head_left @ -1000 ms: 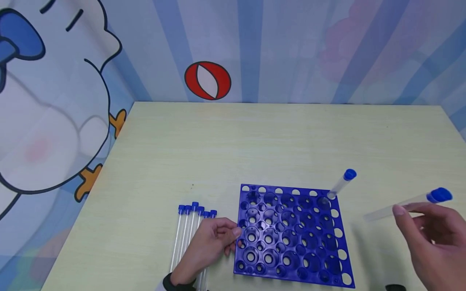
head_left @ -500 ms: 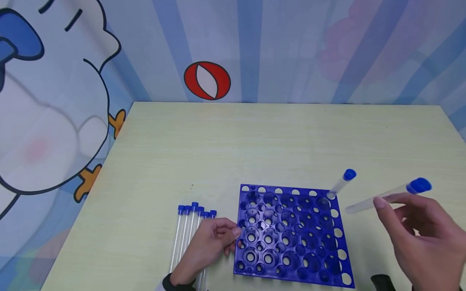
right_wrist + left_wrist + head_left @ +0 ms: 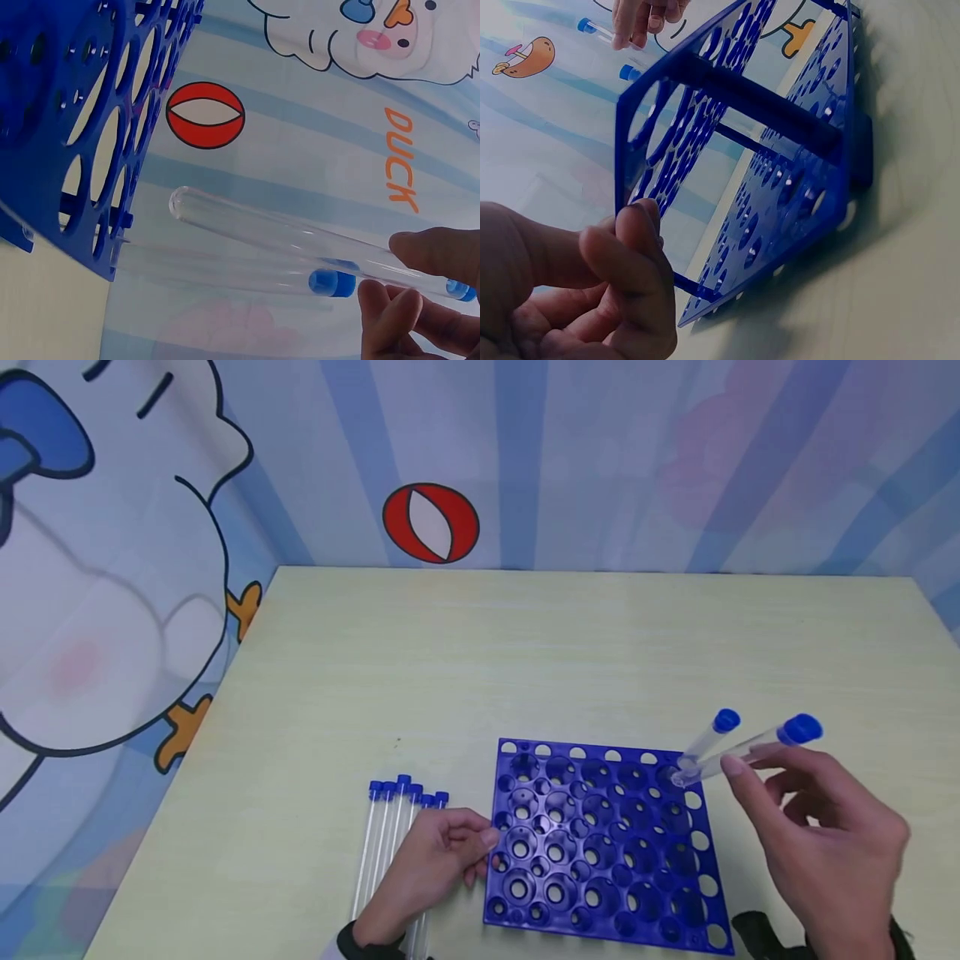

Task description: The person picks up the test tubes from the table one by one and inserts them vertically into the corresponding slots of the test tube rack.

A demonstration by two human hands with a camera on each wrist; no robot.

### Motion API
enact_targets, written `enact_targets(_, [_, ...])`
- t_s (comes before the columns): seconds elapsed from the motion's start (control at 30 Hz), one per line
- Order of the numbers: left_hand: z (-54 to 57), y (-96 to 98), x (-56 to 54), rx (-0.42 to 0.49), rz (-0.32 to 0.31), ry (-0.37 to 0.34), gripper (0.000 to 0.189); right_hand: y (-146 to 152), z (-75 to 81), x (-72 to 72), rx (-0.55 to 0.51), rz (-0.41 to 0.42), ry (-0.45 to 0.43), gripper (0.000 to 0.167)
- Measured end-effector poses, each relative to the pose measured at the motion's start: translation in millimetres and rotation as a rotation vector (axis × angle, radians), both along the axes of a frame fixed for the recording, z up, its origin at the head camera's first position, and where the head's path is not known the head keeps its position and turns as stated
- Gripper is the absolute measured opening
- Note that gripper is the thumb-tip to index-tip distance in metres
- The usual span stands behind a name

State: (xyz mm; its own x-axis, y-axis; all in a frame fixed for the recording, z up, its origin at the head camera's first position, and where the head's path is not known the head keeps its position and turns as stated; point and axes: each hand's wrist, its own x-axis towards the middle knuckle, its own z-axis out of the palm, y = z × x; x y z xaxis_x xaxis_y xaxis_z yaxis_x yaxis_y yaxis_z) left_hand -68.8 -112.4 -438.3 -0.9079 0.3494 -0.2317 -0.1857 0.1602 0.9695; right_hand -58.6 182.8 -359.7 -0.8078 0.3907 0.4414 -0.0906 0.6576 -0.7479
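My right hand (image 3: pixel 832 835) pinches a clear test tube (image 3: pixel 285 232) with a blue cap near its capped end. The tube slants, its rounded tip over the far right corner of the blue test tube rack (image 3: pixel 600 852). A second capped tube (image 3: pixel 705 743) stands tilted in that corner of the rack. In the right wrist view the held tube's tip shows apart from the rack's holed top. My left hand (image 3: pixel 442 860) grips the rack's left edge between thumb and fingers, as the left wrist view (image 3: pixel 630 277) also shows.
Several blue-capped test tubes (image 3: pixel 378 835) lie side by side on the table left of the rack, partly hidden behind my left hand and wrist. A patterned wall (image 3: pixel 600 460) rises behind the table's far edge.
My right hand has carried the test tube leftward from the right of the rack to over its far right corner. The left hand has stayed at the rack's left edge.
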Motion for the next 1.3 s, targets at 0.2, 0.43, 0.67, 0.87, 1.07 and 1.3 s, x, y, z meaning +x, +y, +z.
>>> enact_targets(0.2, [0.6,0.4,-0.5,-0.010,-0.001,0.009,0.016,-4,-4.5,-6.9,0.022,0.042,0.018,0.020])
enact_targets(0.43, [1.0,0.0,0.2,-0.002,0.000,0.003,0.017,-3,-8.9,-14.4,0.035,0.104,0.078,0.025])
enact_targets(0.67, [0.4,-0.4,-0.2,-0.002,0.000,0.008,0.018,-4,-9.8,-19.7,0.053,0.120,0.098,0.024])
enact_targets(0.87, [1.0,-0.5,0.0,-0.007,-0.002,0.009,0.018,-5,-8.2,-19.8,0.071,0.115,0.060,0.023])
enact_targets(1.07, [1.4,-0.4,0.3,-0.008,-0.002,0.011,0.018,-6,-6.9,-20.1,0.096,0.115,0.011,0.020])
enact_targets(1.3, [1.2,0.4,0.2,-0.017,0.002,0.004,0.018,-4,-8.1,-20.4,0.132,0.131,-0.023,0.019])
